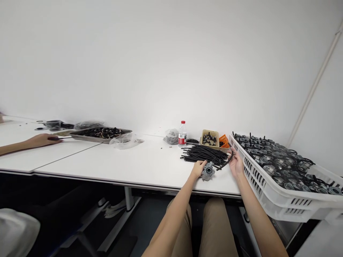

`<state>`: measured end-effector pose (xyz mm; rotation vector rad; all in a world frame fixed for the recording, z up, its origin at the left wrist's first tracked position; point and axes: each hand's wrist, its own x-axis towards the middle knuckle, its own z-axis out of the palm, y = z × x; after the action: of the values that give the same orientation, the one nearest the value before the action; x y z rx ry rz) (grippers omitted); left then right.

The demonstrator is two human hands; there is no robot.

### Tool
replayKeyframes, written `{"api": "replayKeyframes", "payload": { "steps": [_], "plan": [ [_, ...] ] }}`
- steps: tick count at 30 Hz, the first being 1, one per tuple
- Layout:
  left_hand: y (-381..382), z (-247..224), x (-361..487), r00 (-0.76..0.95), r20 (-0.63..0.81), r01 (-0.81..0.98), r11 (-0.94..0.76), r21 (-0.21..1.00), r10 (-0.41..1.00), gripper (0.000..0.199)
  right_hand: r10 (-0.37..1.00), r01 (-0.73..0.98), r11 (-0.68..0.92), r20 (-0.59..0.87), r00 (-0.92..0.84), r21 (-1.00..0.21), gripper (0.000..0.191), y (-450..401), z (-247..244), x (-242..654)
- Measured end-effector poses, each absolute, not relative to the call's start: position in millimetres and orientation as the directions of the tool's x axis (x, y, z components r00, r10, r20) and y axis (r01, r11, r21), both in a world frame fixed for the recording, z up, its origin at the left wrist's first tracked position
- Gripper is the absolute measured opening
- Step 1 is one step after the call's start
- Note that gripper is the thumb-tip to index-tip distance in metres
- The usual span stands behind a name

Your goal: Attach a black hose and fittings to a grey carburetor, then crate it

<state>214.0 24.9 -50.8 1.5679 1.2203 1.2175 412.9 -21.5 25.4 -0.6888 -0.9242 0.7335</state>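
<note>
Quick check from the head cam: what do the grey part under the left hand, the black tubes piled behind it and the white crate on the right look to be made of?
The grey part under the left hand looks like cast metal: dull, matte silver-grey. The black tubes look like rubber or soft plastic, since one bends toward the right hand. The white crate looks like moulded plastic: smooth, with slotted walls.

The person's two forearms are bare from the lower edge of the picture up to the wrists; no sleeve is in view. The left hand [198, 168] and the right hand [236, 165] are bare too, with no glove. Whether there is a ring or a watch cannot be told at this size. On the legs, the person wears trousers [211, 228] of a plain khaki-tan cloth.
</note>
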Motion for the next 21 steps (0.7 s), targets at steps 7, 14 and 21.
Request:
{"api": "replayKeyframes", "payload": {
  "steps": [7, 14, 21],
  "plan": [
    [26, -51, 215, 0.062, 0.206, 0.219, -0.215, 0.952, 0.977, 0.038, 0.763, -0.177, 0.553, 0.41, 0.499, -0.814, 0.041, -47, 4, 395],
    [23, -48, 216, 0.02, 0.188, 0.232, -0.188, 0.954, 0.982, 0.035, 0.659, 0.024, 0.566, 0.47, 0.588, -0.824, 0.055, -86, -17, 375],
    [16, -42, 219, -0.063, 0.173, 0.268, -0.15, 0.952, 0.983, 0.035, 0.609, 0.159, 0.576, 0.551, 0.57, -0.802, 0.052, -97, -49, 344]
  ]
}}
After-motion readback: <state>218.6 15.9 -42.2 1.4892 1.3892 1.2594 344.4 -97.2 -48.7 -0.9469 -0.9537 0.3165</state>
